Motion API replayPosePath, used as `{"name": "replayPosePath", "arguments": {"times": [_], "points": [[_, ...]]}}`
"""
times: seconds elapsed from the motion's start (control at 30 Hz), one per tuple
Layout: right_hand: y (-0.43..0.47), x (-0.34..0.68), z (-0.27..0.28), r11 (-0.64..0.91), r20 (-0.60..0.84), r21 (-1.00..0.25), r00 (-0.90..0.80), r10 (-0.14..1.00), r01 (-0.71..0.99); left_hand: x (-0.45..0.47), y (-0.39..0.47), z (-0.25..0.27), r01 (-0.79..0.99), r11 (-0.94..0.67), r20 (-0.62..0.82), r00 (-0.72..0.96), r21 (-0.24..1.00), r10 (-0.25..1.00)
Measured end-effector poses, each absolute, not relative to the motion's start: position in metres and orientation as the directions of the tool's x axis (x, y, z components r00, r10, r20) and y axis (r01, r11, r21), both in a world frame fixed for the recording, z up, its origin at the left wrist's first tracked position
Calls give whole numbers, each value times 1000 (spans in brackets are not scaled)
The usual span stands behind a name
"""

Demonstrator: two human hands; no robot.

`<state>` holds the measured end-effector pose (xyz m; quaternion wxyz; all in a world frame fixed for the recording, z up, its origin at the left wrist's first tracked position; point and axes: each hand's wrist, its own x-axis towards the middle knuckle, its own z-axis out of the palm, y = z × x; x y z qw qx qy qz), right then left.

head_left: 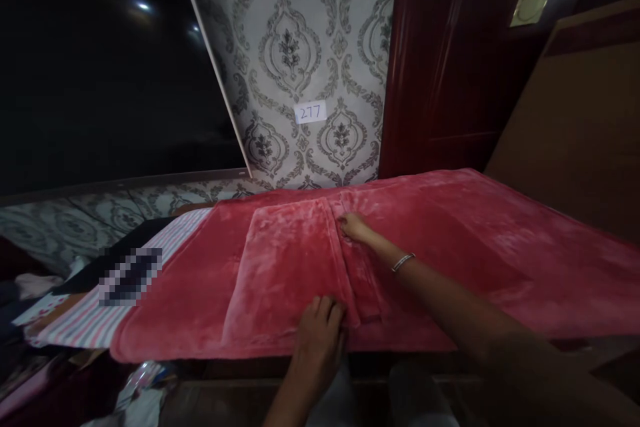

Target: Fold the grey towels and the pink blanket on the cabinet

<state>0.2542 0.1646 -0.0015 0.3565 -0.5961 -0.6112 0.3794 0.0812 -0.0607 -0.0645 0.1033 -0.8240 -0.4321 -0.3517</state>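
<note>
A folded red plush cloth (287,260) lies flat on a larger red plush blanket (435,233) spread over the surface in front of me. My right hand (353,227), with a silver bangle on the wrist, reaches to the far part of the cloth's right edge, its fingers closed on the fabric there. At the near right corner, my left hand (320,330) has its fingers curled over the cloth's edge. A narrow strip of the same plush (365,283) shows to the right of that edge. The left thumb is mostly hidden.
Striped fabric (85,317) sticks out from under the blanket at left, with a blurred-out dark object on it. A large black screen (100,67) stands behind. Patterned wallpaper bears a paper label (311,111) reading 277. A brown board (580,120) leans at right.
</note>
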Motion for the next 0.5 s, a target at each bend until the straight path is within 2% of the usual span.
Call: {"name": "replayPosePath", "arguments": {"times": [0.07, 0.2, 0.27, 0.4, 0.5], "points": [[176, 250, 1, -28, -59, -880, -51, 997, 475, 82, -58, -65, 765, -616, 718, 320, 190, 619], [196, 244, 5, -32, -80, -878, -80, 994, 477, 83, -56, -49, 659, -625, 755, 131, 418, 642], [207, 240, 6, -21, -64, -883, -78, 995, 469, 82, -55, -42, 646, -609, 764, 61, 460, 642], [230, 230, 3, 17, -10, -892, -57, 998, 452, 79, -53, -51, 688, -634, 827, 87, 353, 556], [246, 225, 0, 42, 30, -890, -35, 999, 454, 78, -53, -67, 779, -578, 836, 134, 243, 532]]}}
